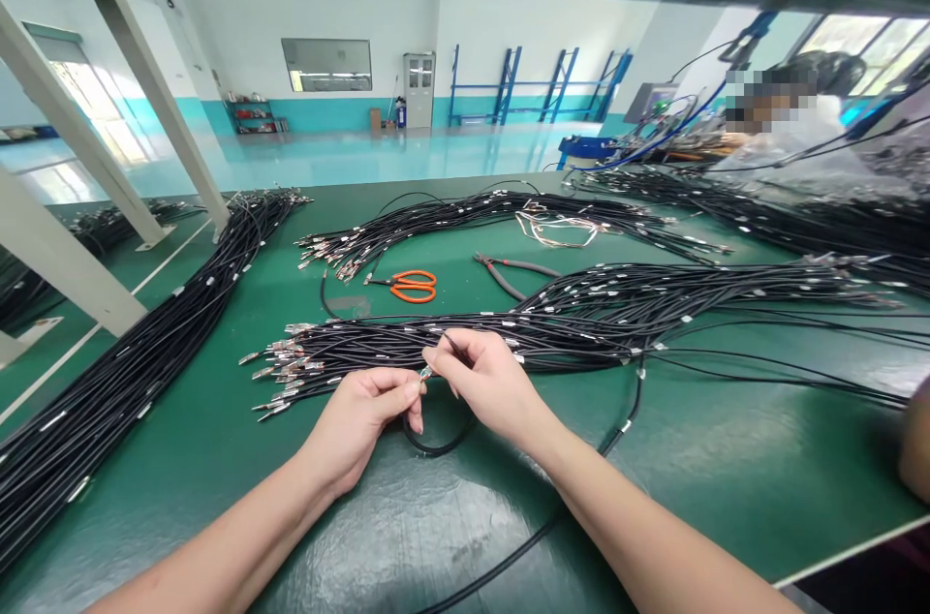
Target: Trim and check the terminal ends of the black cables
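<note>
In front of me, my left hand (pixel 367 415) pinches a small metal connector (pixel 425 372) between thumb and forefinger. My right hand (pixel 490 382) is closed just to its right, its fingertips around a thin black cable (pixel 451 343). Below both hands a black cable loop (pixel 436 451) hangs close to the table. Right behind the hands lies a thick bundle of black cables (pixel 567 314) with white labels, its metal ends (pixel 287 372) pointing left. The fingers partly cover the connector, so how it joins the cable cannot be made out.
On the green table (pixel 341 537) lie orange-handled scissors (pixel 414 286) and grey-handled pliers (pixel 509 273). More cable bundles run along the left (pixel 181 304) and the back (pixel 450 212). White frame posts (pixel 156 101) stand at left. A co-worker (pixel 791 120) sits at far right.
</note>
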Motion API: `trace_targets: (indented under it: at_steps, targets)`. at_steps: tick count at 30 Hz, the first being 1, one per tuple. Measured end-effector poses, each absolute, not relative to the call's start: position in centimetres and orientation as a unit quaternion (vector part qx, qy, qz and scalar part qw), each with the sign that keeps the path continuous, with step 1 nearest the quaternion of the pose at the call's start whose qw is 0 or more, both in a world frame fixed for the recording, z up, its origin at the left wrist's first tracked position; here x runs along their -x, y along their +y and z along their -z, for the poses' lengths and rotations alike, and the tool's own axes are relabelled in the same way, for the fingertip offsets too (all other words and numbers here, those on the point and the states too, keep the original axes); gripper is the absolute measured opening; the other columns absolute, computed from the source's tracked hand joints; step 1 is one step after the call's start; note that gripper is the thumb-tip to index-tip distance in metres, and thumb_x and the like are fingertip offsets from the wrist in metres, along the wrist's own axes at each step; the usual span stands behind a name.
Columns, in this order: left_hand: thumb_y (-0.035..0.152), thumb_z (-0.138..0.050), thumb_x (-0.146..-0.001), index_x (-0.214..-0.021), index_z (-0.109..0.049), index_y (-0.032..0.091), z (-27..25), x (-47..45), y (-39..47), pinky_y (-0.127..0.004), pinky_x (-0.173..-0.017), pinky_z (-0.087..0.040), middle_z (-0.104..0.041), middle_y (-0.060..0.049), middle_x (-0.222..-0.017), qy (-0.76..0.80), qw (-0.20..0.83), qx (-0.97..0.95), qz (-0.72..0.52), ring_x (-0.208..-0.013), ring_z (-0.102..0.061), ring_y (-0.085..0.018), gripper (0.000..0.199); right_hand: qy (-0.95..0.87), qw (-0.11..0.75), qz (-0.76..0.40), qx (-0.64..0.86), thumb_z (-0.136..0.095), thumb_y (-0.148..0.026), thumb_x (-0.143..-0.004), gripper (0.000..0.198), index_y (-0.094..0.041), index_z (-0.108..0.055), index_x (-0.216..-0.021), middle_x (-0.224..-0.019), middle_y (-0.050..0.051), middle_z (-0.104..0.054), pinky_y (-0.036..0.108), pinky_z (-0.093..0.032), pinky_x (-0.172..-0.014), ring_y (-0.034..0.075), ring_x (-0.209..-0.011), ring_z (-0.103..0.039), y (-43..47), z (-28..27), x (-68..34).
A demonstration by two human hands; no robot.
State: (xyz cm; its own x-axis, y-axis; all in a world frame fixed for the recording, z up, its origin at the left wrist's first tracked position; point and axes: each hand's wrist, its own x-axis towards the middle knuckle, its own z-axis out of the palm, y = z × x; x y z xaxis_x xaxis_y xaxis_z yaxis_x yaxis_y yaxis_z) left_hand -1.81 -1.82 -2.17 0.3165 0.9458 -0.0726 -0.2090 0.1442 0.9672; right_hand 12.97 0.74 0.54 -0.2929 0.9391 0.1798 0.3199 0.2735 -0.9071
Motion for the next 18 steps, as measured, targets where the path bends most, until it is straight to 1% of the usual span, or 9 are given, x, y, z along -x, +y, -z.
trace_targets:
  at_steps: [8,18]
  targets:
    - [0.023,-0.058,-0.074,-0.059,-0.061,0.013,2.27,1.74,-1.9,-0.025,-0.061,-0.036,-0.054,-0.001,-0.053,0.383,0.653,-0.472,-0.451,-0.056,-0.046,-0.012,0.019,-0.701,0.39,-0.401,0.443,-0.049,-0.027,-0.078,0.03,-0.018,-0.038,-0.052,-0.047,-0.006,-0.037,0.022,-0.027,-0.048,0.008,-0.047,-0.033,0.97,-0.14,-12.94]
    - [0.022,-0.057,-0.074,-0.058,-0.059,0.012,2.38,1.71,-2.05,-0.025,-0.06,-0.037,-0.055,-0.002,-0.053,0.388,0.652,-0.468,-0.454,-0.054,-0.047,-0.012,0.019,-0.708,0.395,-0.374,0.449,-0.05,-0.024,-0.078,0.031,-0.018,-0.035,-0.051,-0.05,-0.006,-0.033,0.022,-0.027,-0.05,0.008,-0.05,-0.03,0.71,-0.17,-12.66]
